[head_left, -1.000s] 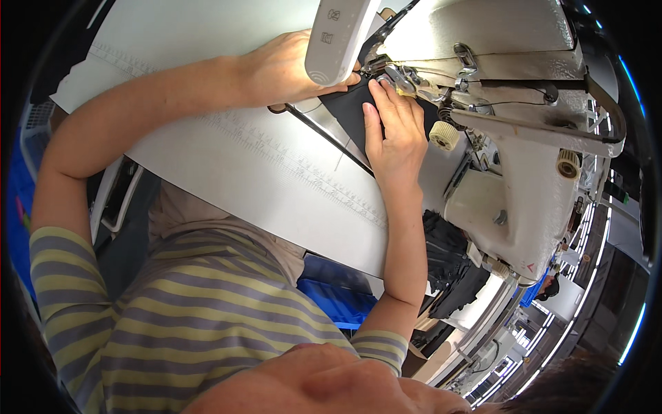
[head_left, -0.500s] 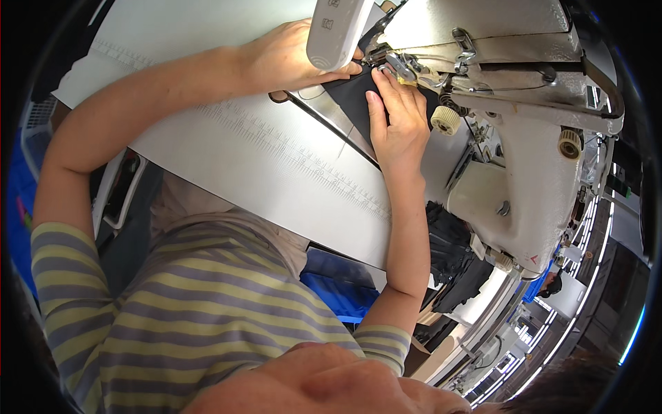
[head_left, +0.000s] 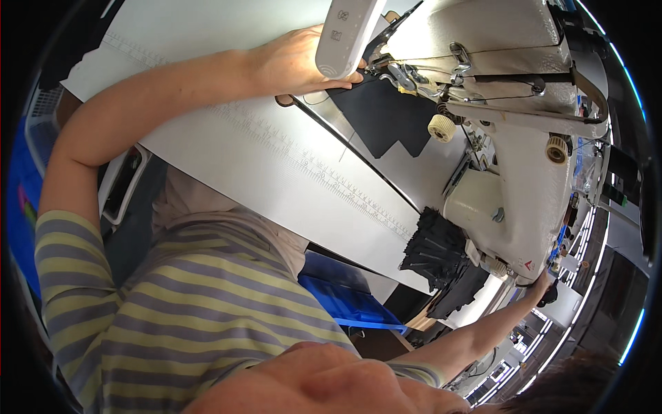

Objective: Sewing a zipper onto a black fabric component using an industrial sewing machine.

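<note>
My left hand point(head_left: 293, 63) lies palm down at the sewing machine's point(head_left: 510, 186) needle area, its fingertips pressing a black cloth piece point(head_left: 383, 114) beside the presser foot point(head_left: 378, 67). A white rounded casing point(head_left: 345, 34) covers part of its fingers. From under the foot, the cloth spreads over the machine bed toward me, its near edge notched. Far to the right, my right arm reaches out, and my right hand point(head_left: 541, 284) is at the end of the machine. Its fingers are hidden there, so any grip cannot be made out.
A white tabletop with a printed ruler point(head_left: 310, 165) runs in front of me. Black cut pieces point(head_left: 441, 248) hang in a stack at its right end. Below the edge is a blue bin point(head_left: 352, 300). Cream tension knobs point(head_left: 441, 128) stick out from the machine.
My right hand has let go of the black cloth and moved right, to the machine's far end. The left hand stays by the presser foot. More of the cloth now shows.
</note>
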A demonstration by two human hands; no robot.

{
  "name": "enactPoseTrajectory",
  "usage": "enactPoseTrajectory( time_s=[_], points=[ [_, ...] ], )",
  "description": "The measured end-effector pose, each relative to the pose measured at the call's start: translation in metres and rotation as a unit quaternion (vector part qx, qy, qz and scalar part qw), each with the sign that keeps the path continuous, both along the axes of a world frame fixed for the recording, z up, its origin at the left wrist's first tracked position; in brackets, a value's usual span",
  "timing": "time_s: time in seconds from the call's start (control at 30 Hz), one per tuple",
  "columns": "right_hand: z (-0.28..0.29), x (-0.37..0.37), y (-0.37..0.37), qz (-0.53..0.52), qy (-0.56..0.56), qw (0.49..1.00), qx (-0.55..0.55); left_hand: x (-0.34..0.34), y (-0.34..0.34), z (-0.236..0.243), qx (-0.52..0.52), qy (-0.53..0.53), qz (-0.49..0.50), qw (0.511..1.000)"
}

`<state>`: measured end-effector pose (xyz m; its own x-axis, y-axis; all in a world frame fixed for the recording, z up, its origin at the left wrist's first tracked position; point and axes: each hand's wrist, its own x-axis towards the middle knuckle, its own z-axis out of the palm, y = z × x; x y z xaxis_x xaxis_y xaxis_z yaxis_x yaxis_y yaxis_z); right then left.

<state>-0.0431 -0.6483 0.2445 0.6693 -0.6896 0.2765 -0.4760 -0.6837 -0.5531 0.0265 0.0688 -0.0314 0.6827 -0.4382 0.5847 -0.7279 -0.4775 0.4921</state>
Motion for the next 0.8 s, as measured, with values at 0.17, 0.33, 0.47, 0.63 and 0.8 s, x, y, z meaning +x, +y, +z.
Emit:
enactPoseTrajectory(
  time_s=[0.17,0.33,0.47,0.63,0.8],
  points=[
    [-0.162,-0.028,0.085,0.102,-0.285,0.952,-0.034,-0.003,0.007,-0.007,0.022,-0.004,0.022,1.000],
    [-0.117,-0.030,0.055,0.076,-0.319,0.922,0.204,0.001,0.007,-0.009,0.029,-0.053,0.005,0.998],
    [-0.055,-0.010,0.061,-0.014,-0.173,0.965,0.194,0.004,0.004,-0.006,0.023,-0.060,-0.013,0.998],
    [-0.155,-0.025,0.132,0.139,-0.445,0.878,0.112,-0.001,0.006,-0.007,-0.047,0.119,-0.003,0.992],
    [-0.099,-0.021,0.079,0.101,-0.278,0.934,0.202,-0.005,0.006,0.000,-0.061,0.173,0.001,0.983]
  ],
)
